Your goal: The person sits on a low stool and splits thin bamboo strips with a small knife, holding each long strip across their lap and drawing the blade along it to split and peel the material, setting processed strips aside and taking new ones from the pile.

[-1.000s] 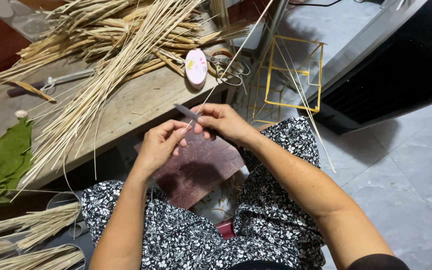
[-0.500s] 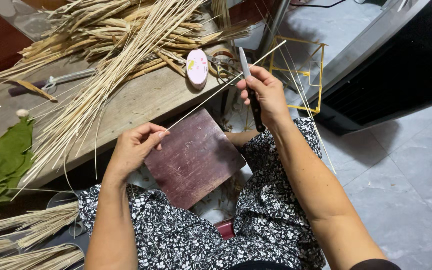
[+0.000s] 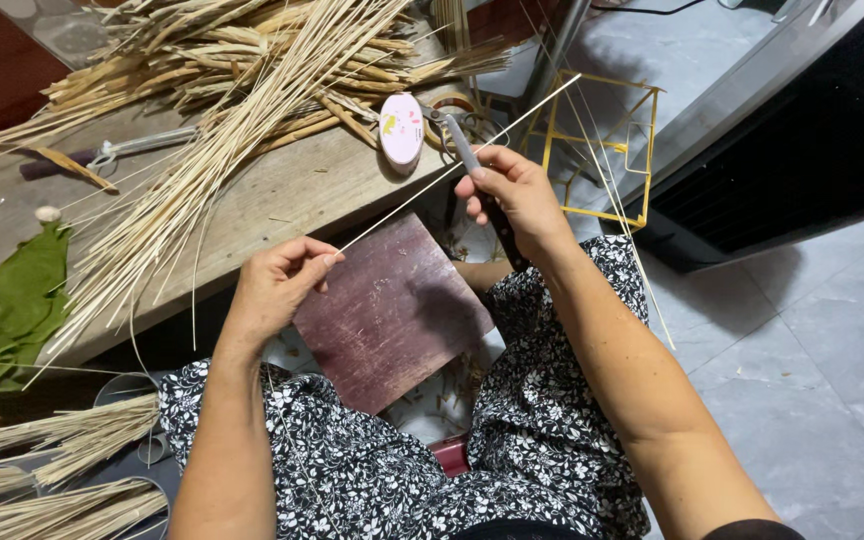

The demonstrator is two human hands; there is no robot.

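Bamboo sliver (image 3: 422, 190), thin and pale, now runs taut on a slant above the lap, from the left hand (image 3: 277, 285) up past the right hand (image 3: 517, 195) to a free tip over the yellow wire frame (image 3: 602, 150); a second ago both hands sat close together over the dark red board (image 3: 392, 310), and since then they have drawn well apart, so the blade looks to have run most of the sliver's length, and the stroke is, by my judgement, near its end.

Nearest, the left hand pinches the sliver's lower end between thumb and forefinger, the other fingers curled; it hovers just over the board's upper left edge; the board lies tilted on the flowered lap, its near corner toward the knees.

Farther, the right hand is closed round a knife (image 3: 472, 170), grey blade up beside the sliver, dark handle running down behind the palm; whether the edge touches the sliver I cannot tell.

Beyond, the wooden table's (image 3: 292, 195) near edge runs close behind both hands; a pink oval case (image 3: 401, 128) sits at its right corner, scissors (image 3: 122, 152) near its left; bamboo strips (image 3: 212, 150) heap its far side.

Open room lies to the right over the tiled floor (image 3: 832, 380); upward the frame and table edge crowd the sliver's tip.
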